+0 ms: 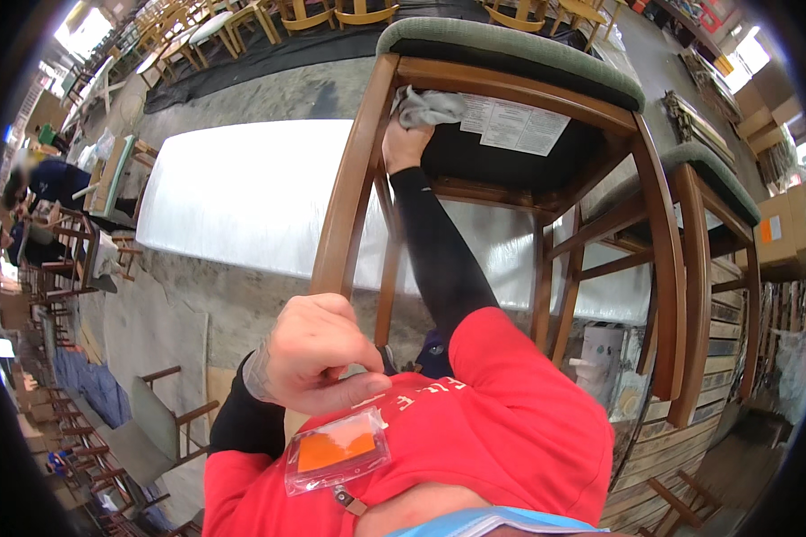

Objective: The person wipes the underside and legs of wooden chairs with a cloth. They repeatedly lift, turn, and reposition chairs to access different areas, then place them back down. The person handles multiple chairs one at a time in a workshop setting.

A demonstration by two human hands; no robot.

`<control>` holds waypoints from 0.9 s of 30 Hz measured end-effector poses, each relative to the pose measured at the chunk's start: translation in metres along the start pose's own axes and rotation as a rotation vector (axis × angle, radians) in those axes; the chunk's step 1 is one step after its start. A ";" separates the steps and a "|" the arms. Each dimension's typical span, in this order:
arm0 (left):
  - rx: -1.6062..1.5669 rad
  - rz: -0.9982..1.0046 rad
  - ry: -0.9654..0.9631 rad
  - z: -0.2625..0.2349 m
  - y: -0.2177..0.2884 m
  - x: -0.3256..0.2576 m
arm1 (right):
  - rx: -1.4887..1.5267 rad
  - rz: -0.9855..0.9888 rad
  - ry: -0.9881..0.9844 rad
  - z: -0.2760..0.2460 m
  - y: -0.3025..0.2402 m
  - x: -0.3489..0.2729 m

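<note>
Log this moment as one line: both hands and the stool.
right hand: holding grey cloth at wooden stool frame | left hand: curled near stool leg, grip unclear | seat underside: white labels

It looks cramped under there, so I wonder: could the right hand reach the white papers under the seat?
Probably yes: the right hand is close by, its grey cloth beside the white papers, and nothing else shows between them; only the cloth it holds might get in the way.

Looks like a furn. wkshop/whse: lots of wood chairs (365,16), cardbd boxes (793,222), concrete flr (242,291).
</note>
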State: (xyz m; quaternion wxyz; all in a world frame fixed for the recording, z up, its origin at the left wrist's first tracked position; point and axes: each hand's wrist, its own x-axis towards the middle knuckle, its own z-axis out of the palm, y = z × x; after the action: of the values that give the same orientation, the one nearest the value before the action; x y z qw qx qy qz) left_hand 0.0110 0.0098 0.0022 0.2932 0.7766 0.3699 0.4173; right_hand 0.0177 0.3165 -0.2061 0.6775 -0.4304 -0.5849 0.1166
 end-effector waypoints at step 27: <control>0.077 -0.100 0.081 0.005 0.007 -0.006 | 0.395 0.598 -0.085 -0.122 0.014 0.070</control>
State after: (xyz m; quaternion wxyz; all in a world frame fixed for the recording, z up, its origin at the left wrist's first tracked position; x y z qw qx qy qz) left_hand 0.0159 0.0004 0.0025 0.2684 0.7502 0.4355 0.4189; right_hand 0.1519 0.3166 -0.1605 0.6586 -0.4382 -0.4271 0.4380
